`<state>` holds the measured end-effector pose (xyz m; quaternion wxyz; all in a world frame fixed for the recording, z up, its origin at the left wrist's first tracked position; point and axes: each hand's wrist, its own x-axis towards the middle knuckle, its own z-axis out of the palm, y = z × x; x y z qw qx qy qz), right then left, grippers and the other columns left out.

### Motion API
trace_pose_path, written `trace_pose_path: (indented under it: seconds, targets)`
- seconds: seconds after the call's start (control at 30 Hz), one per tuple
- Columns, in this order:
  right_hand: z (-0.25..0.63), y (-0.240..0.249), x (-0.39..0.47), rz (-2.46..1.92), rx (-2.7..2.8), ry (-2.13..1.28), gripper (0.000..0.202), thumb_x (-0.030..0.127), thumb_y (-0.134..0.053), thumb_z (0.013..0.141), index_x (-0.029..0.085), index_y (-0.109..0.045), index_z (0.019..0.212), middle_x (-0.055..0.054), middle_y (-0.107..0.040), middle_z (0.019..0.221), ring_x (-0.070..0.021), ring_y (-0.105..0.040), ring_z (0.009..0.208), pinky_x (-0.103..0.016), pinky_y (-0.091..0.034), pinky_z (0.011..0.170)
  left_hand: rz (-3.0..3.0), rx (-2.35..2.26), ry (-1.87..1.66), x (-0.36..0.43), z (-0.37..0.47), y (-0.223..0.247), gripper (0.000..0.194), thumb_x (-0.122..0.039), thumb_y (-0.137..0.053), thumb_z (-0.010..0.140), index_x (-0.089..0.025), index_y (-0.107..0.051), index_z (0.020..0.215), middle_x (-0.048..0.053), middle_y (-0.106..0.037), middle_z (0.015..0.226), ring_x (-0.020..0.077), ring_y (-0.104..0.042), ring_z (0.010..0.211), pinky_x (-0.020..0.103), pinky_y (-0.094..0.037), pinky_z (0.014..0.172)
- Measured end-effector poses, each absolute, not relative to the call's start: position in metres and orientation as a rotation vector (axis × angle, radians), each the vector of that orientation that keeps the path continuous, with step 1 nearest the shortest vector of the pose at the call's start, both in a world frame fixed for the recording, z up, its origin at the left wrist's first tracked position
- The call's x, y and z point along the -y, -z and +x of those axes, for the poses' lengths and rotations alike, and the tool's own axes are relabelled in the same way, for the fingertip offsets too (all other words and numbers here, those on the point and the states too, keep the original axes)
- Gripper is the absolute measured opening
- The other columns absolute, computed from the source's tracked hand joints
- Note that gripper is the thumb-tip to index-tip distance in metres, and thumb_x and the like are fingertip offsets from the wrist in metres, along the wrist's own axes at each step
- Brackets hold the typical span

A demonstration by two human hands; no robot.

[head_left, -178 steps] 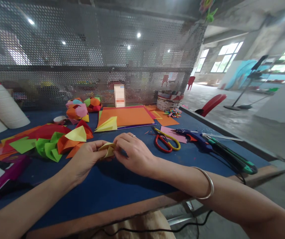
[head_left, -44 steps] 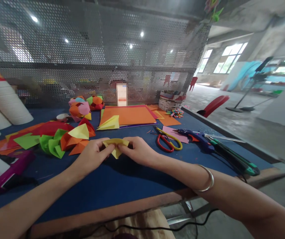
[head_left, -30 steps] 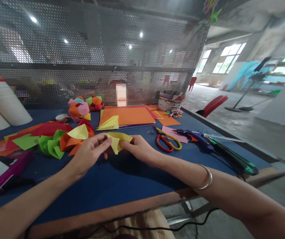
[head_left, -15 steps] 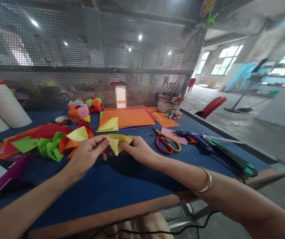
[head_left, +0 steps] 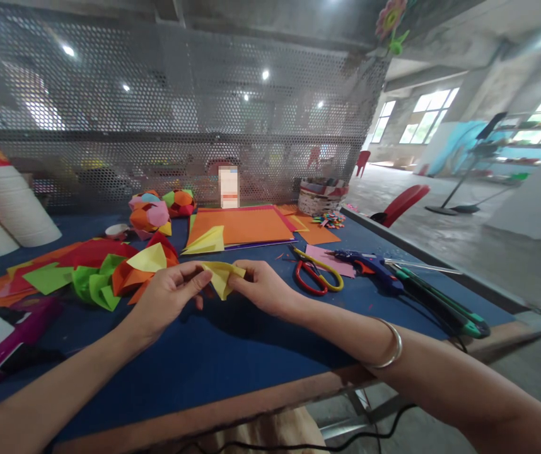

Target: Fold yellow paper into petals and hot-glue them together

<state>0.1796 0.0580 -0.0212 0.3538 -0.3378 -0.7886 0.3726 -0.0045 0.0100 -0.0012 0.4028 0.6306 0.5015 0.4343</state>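
A small folded yellow paper (head_left: 222,277) is held up above the blue table between both hands. My left hand (head_left: 171,299) pinches its left end between thumb and fingers. The right end is in the grip of my right hand (head_left: 263,287), its thumb pressed on the paper. Behind them, another folded yellow piece (head_left: 207,240) lies at the front left of a stack of orange sheets (head_left: 246,225). Left of my left hand are folded orange pieces with a yellow one (head_left: 149,258) on top, beside green folded paper (head_left: 98,284).
Red-and-yellow scissors (head_left: 318,274), a blue glue gun (head_left: 369,265) and a green-black cutter (head_left: 441,302) lie at the right. A woven basket (head_left: 322,197) and paper balls (head_left: 150,212) stand behind. White cup stacks (head_left: 24,202) and a purple object (head_left: 15,337) are at the left.
The fingers of my right hand have shifted slightly left along the paper, and the paper's shape between my hands has changed, with its right end shorter. Both hands still hold it.
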Motion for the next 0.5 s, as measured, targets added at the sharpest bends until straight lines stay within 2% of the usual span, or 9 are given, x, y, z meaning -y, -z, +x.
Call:
trace_pose_path:
  seconds: [0.3, 0.5]
  targets:
    - [0.1799, 0.0213, -0.0575, -0.898, 2.043, -0.969, 0.018, 0.028, -0.05, 0.083, 0.017, -0.055, 0.069, 0.004, -0.052, 0.063, -0.0108, -0.044, 0.062, -0.022, -0.032, 0.057, 1.583, -1.326, -1.087, -0.0095, -0.001, 0.0012, 0.039, -0.056, -0.064, 0.074, -0.017, -0.064, 0.074, 0.0, -0.067, 0.063, 0.0093, -0.053, 0.048, 0.022, -0.04, 0.05]
    - [0.18, 0.0202, -0.0552, -0.905, 2.046, -0.956, 0.016, 0.026, -0.05, 0.082, 0.018, -0.054, 0.068, 0.005, -0.048, 0.062, -0.0104, -0.041, 0.06, -0.023, -0.03, 0.055, 1.567, -1.369, -1.05, -0.0114, -0.0029, 0.0056, 0.04, -0.056, -0.063, 0.07, -0.017, -0.061, 0.069, 0.002, -0.066, 0.059, 0.0108, -0.054, 0.046, 0.023, -0.042, 0.047]
